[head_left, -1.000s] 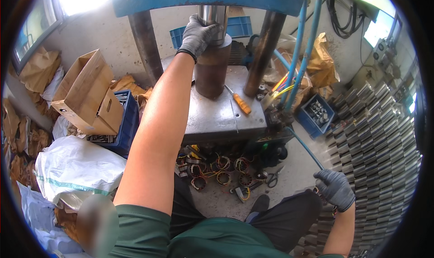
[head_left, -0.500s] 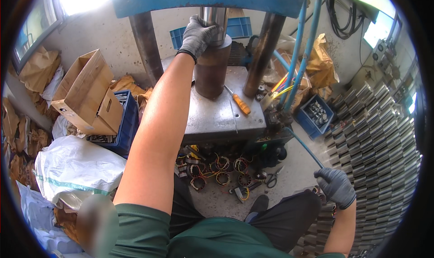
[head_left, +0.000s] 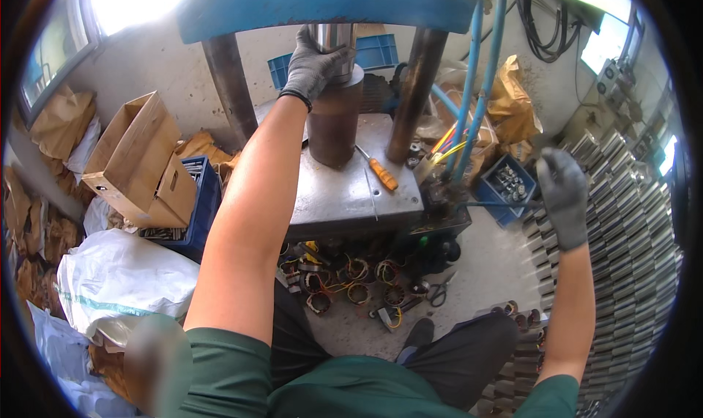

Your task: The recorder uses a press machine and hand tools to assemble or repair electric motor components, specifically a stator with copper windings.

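Pinch risk at the press ram
My left hand fingers grip the brown cylinder top under it; right hand released, near the blue lever

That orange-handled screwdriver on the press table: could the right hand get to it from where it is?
Probably yes: the screwdriver lies uncovered on the plate, though the right hand must pass the blue hoses.
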Action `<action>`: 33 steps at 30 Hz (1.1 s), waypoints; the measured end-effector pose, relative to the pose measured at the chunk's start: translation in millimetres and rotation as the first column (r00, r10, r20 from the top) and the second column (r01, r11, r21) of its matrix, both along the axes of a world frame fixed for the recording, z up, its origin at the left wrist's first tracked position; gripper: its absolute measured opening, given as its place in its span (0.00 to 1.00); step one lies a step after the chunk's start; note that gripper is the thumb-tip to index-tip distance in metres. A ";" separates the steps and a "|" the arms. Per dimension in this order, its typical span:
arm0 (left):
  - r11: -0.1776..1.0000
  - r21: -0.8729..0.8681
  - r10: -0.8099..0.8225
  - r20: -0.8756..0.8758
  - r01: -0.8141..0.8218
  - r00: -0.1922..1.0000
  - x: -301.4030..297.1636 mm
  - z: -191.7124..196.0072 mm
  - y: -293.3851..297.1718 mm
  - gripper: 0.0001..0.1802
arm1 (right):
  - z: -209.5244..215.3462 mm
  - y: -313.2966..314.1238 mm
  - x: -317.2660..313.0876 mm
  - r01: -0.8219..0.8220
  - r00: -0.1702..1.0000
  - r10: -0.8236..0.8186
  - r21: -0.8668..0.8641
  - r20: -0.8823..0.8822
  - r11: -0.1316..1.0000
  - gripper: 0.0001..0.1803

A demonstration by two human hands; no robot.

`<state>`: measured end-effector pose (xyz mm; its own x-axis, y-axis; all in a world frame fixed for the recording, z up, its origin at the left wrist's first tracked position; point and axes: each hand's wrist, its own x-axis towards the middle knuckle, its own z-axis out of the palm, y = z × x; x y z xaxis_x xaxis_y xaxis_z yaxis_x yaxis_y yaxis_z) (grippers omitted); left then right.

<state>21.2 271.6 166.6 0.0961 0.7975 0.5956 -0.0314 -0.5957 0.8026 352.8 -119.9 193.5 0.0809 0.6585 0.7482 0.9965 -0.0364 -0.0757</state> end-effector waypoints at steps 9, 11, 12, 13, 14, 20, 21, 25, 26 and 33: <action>0.992 -0.065 0.103 -0.124 -0.112 0.987 -1.5 7.8 -23.0 0.50 | 19.3 54.9 30.6 0.038 0.998 -0.037 0.037 -0.041 0.999 0.21; 0.992 -0.092 0.080 -0.097 -0.089 0.992 0.6 4.6 -36.7 0.51 | 15.9 50.3 35.1 0.030 1.000 -0.030 0.087 -0.001 0.996 0.24; 0.991 -0.093 0.086 -0.097 -0.095 0.992 0.2 0.6 -46.9 0.51 | 14.1 43.5 34.5 0.087 0.996 -0.087 0.064 -0.002 0.994 0.26; 0.995 -0.016 0.098 -0.029 -0.099 0.995 0.0 -5.4 -55.9 0.52 | 13.2 34.7 31.6 0.146 0.989 -0.146 0.042 0.000 0.988 0.29; 0.991 0.061 0.119 0.031 -0.121 0.992 -6.4 -10.0 -69.6 0.53 | 9.3 30.1 24.4 0.127 0.992 -0.127 0.041 -0.004 0.991 0.29; 0.936 -0.205 -0.085 0.657 0.285 0.749 -21.9 -76.0 -179.0 0.46 | -35.8 -59.4 10.5 0.071 0.997 -0.065 -0.117 0.052 0.991 0.29; 0.913 -0.235 -0.093 0.676 0.333 0.731 -30.4 -103.8 -180.8 0.44 | -43.8 -72.0 0.4 0.045 0.992 -0.026 -0.157 0.124 0.987 0.28; 0.704 -0.528 0.048 0.703 0.476 0.709 -55.2 -159.7 -202.7 0.39 | -40.4 -87.1 -82.9 0.050 0.936 0.094 -0.394 0.339 0.918 0.21; 0.656 -0.563 0.072 0.709 0.503 0.701 -61.3 -172.8 -199.9 0.38 | -38.2 -74.3 -111.2 0.038 0.933 0.115 -0.410 0.340 0.911 0.21; 0.685 -0.594 0.120 0.663 0.422 0.739 -66.0 -178.2 -183.5 0.43 | -93.4 64.3 -222.7 -0.445 0.893 0.435 -0.369 -0.115 0.816 0.32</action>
<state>-44.8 88.1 -11.6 0.0947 0.9858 -0.1388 -0.6958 0.1653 0.6989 130.1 -55.5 100.2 -0.2700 0.8574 0.4382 0.9113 0.3745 -0.1712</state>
